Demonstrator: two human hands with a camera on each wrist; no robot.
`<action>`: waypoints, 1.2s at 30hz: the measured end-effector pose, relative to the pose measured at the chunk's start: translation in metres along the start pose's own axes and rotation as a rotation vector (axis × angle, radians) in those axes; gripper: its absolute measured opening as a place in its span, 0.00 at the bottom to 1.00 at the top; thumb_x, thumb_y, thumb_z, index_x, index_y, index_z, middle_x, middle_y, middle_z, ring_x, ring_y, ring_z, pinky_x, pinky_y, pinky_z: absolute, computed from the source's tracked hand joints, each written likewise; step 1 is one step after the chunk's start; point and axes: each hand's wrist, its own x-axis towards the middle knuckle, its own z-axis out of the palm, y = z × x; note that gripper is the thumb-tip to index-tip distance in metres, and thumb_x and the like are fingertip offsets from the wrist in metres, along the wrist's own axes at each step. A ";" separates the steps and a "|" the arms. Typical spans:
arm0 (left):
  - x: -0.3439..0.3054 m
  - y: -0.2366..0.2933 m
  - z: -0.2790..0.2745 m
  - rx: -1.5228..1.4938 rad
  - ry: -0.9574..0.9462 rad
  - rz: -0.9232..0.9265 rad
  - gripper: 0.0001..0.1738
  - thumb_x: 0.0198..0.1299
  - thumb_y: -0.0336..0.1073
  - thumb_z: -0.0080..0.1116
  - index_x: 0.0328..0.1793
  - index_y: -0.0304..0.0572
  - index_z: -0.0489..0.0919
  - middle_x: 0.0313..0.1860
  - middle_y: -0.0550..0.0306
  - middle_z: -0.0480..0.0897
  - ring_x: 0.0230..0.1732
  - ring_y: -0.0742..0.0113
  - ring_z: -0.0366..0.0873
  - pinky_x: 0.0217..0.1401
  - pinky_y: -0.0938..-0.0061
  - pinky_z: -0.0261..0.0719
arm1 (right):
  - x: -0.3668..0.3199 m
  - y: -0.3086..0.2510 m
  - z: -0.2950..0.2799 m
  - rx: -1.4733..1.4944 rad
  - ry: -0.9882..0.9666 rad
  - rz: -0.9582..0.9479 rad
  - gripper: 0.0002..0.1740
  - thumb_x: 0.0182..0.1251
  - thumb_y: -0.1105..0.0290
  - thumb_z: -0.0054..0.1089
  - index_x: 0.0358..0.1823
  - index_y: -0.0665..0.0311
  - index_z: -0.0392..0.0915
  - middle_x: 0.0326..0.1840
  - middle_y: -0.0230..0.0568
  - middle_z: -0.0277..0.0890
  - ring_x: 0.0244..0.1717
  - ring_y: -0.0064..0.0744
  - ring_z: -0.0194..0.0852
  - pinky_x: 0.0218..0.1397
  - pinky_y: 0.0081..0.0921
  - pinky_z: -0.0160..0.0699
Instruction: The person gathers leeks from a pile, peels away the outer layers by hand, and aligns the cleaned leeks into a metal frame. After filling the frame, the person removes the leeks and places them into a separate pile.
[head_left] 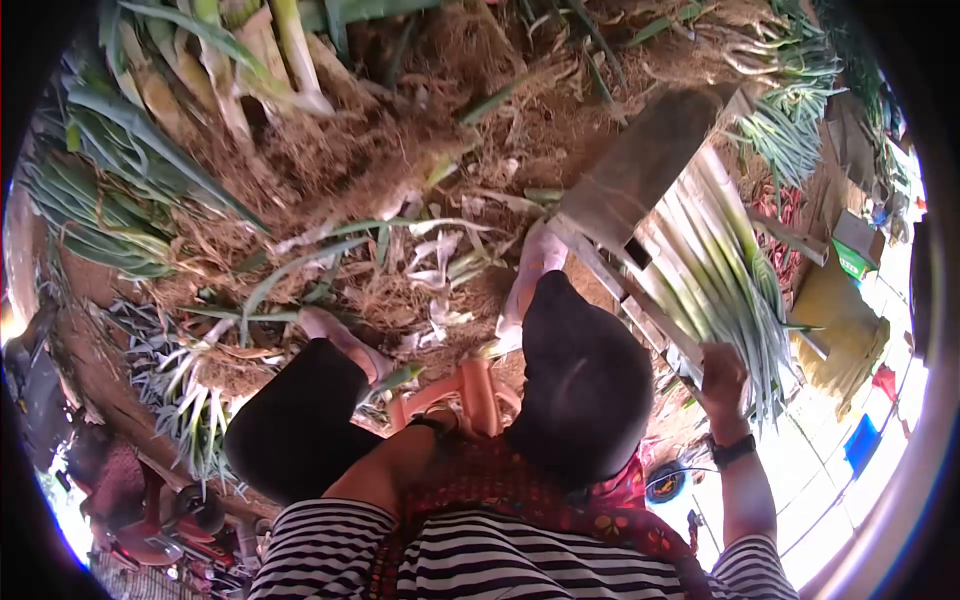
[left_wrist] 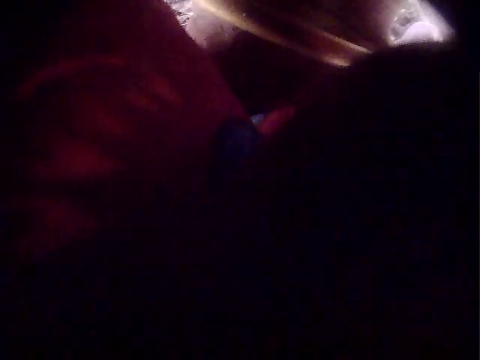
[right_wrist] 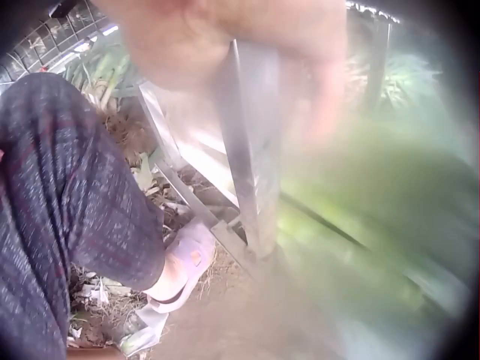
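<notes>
My right hand (head_left: pixel 722 382) grips the side rail of a metal stand (head_left: pixel 640 295). In the right wrist view that hand (right_wrist: pixel 225 34) lies over the top of an upright metal bar (right_wrist: pixel 253 142). A bundle of leeks (head_left: pixel 705 230), white stalks toward the far end and green leaves nearer, lies in the stand beside the hand. The left forearm (head_left: pixel 375 478) comes down into the lap, a dark band at its wrist. Clothing hides most of the left hand, and the left wrist view is nearly black.
An orange plastic stool (head_left: pixel 478 395) shows between the legs. Leeks with shaggy roots (head_left: pixel 220 70) are heaped ahead, and more leek bundles (head_left: pixel 105 190) lie to the left. Peeled leaves (head_left: pixel 435 265) litter the ground. A yellow sack (head_left: pixel 840 330) lies at the right.
</notes>
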 end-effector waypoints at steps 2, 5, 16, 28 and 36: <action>-0.043 -0.030 -0.008 -0.035 -0.005 -0.001 0.20 0.49 0.49 0.60 0.41 0.43 0.82 0.45 0.46 0.81 0.47 0.48 0.78 0.53 0.59 0.72 | 0.003 -0.011 -0.005 0.016 -0.012 0.094 0.06 0.61 0.76 0.51 0.30 0.62 0.78 0.26 0.44 0.73 0.26 0.46 0.74 0.29 0.34 0.72; -0.067 -0.008 -0.033 -0.052 0.030 -0.011 0.20 0.49 0.49 0.60 0.41 0.43 0.82 0.44 0.46 0.81 0.47 0.48 0.78 0.53 0.59 0.73 | 0.003 -0.009 -0.004 -0.023 0.014 0.069 0.06 0.62 0.73 0.52 0.30 0.61 0.78 0.26 0.44 0.73 0.26 0.49 0.73 0.28 0.36 0.71; -0.115 0.010 -0.079 0.222 0.513 0.087 0.25 0.50 0.52 0.59 0.49 0.44 0.79 0.47 0.47 0.81 0.50 0.50 0.77 0.55 0.62 0.72 | -0.002 -0.006 0.000 -0.094 0.104 0.043 0.07 0.60 0.72 0.51 0.29 0.61 0.78 0.29 0.46 0.76 0.29 0.51 0.75 0.30 0.39 0.73; -0.297 -0.014 -0.087 -0.487 1.571 0.561 0.19 0.58 0.39 0.58 0.54 0.39 0.76 0.51 0.52 0.79 0.52 0.60 0.75 0.55 0.71 0.73 | 0.027 -0.045 -0.037 0.017 0.056 -0.132 0.10 0.57 0.66 0.60 0.39 0.61 0.80 0.35 0.47 0.80 0.37 0.45 0.80 0.41 0.36 0.76; -0.384 -0.030 -0.122 -1.317 1.679 1.252 0.22 0.64 0.39 0.50 0.63 0.44 0.67 0.59 0.56 0.73 0.55 0.65 0.71 0.56 0.69 0.68 | 0.131 -0.270 -0.064 0.525 -0.118 -0.427 0.14 0.63 0.66 0.56 0.46 0.65 0.77 0.40 0.44 0.81 0.43 0.32 0.81 0.46 0.25 0.77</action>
